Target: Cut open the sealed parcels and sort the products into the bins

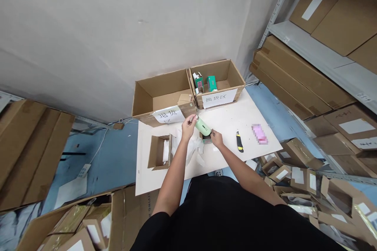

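Above the table, a light green cylinder, shaped like a bottle, is tilted with its upper end to the left. My left hand is closed around that upper end. At the lower right end, my right hand is closed against the cylinder's edge; its fingertips are partly hidden. Beneath the cylinder sits a small green box, mostly covered by it. Crumpled clear plastic lies by my left wrist. Left of that stands an open brown carton with a white item inside.
A yellow-black utility knife and a blurred pink item lie on the white table to the right. Two labelled cardboard boxes, left and right, stand at the back. Shelving and loose cartons fill the right side.
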`<state>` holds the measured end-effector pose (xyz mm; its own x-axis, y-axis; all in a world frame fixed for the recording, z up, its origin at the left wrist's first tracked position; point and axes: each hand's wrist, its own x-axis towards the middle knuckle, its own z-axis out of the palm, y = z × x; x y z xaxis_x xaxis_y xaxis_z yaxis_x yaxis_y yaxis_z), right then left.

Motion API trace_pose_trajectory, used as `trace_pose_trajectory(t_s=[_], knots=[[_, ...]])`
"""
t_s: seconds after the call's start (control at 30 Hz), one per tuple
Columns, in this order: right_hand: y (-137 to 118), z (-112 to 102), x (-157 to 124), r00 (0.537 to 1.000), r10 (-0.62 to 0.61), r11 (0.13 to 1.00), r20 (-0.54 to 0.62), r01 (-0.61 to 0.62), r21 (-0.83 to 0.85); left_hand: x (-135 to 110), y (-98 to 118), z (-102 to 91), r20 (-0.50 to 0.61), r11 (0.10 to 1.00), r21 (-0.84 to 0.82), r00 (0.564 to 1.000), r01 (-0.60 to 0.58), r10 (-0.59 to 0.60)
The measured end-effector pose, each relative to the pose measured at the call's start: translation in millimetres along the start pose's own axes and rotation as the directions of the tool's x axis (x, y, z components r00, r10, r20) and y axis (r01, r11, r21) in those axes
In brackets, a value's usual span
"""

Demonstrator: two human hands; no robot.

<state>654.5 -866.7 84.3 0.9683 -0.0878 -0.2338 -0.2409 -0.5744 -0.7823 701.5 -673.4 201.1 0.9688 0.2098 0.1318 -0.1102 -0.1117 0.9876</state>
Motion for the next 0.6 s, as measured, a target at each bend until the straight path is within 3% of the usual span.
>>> trace_pose_trajectory(t_s=[0.27, 0.4, 0.6], knots=[[0.7, -4.5, 7.6, 0.988, 0.145, 0.967, 0.054, -0.153, 0.204, -16.4, -21.9, 6.7, 0.05, 0.995, 0.103, 0.999, -0.017, 0.012], [-0.3, -2.9, 5.6, 0.987, 0.14, 0.959, 0.081, -0.156, 0.237, -37.1, -42.3, 19.1, 0.195, 0.962, 0.239, 0.977, -0.132, 0.086], [-1.3, -3.4, 2.4, 0.985, 0.139, 0.952, 0.103, -0.162, 0.258, -73.1, -78.3, 26.2, 0.385, 0.8, 0.544, 0.923, -0.252, 0.029]])
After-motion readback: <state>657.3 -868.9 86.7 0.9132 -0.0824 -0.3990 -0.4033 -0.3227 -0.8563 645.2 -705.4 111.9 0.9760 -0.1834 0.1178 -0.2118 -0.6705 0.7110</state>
